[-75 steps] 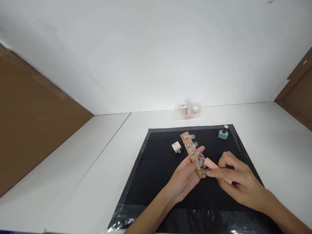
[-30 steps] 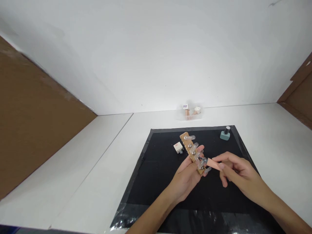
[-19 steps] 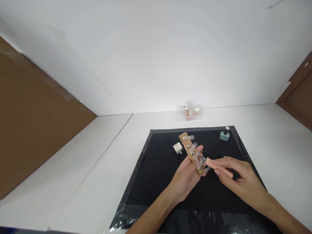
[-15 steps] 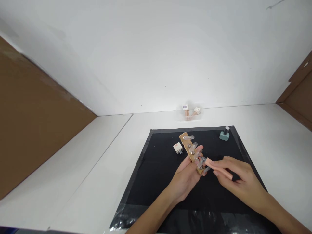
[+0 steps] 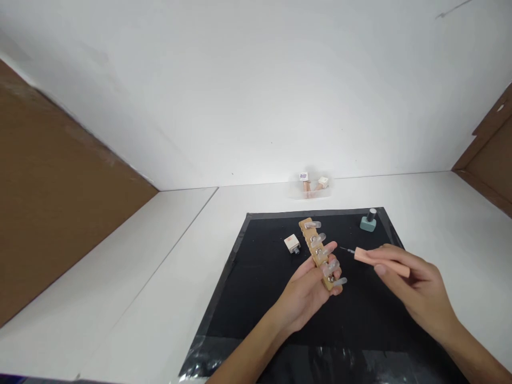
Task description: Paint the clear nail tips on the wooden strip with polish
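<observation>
My left hand [image 5: 306, 296] is closed around a wooden nail display stand [image 5: 314, 241], which it holds tilted above the black mat. Several clear false nails [image 5: 319, 240] stick out from the stand to the right. Between the thumb and fingers of my right hand [image 5: 416, 288] is a peach-handled nail polish brush [image 5: 382, 262]. Its thin dark tip points left, a little apart from the false nails. Left of the stand, an uncapped square nail polish bottle [image 5: 292, 243] with a pale top lies on the mat.
A teal nail polish bottle [image 5: 368, 221] with a dark cap stands at the mat's far right corner. Behind the black mat [image 5: 256, 298], a clear plastic box [image 5: 296, 190] holds small bottles by the white wall. Brown panels [image 5: 60, 202] flank the white table.
My right hand has drawn the brush to the right, away from the false nails, so its tip now shows. The stand in my left hand has shifted slightly right.
</observation>
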A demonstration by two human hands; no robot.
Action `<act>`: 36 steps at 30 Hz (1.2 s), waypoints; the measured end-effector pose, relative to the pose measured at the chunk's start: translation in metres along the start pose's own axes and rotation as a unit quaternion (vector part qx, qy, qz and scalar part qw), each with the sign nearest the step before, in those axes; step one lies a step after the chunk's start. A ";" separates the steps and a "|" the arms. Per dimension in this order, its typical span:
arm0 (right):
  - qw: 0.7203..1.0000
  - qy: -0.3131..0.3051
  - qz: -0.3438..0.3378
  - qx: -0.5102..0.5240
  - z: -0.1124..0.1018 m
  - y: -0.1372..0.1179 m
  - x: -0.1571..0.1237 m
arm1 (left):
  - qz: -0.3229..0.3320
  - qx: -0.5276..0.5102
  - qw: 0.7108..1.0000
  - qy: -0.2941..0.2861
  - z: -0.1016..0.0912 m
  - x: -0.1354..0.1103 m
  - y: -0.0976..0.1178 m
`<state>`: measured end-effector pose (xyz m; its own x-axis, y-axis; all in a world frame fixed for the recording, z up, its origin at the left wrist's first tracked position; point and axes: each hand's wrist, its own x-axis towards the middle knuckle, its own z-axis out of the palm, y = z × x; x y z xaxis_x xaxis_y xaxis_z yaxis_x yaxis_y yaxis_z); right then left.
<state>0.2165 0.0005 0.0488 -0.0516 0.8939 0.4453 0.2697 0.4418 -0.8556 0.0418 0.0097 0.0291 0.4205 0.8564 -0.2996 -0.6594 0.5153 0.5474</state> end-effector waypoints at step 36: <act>0.934 -0.049 0.246 0.253 0.007 0.016 0.001 | -0.124 0.002 0.979 -0.162 -0.016 0.002 0.007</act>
<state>0.2139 0.0089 0.0342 -0.1355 0.9900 -0.0396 -0.2049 -0.0671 -0.9765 0.0282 0.0151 0.0201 0.7432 0.6497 -0.1597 -0.5104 0.7049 0.4925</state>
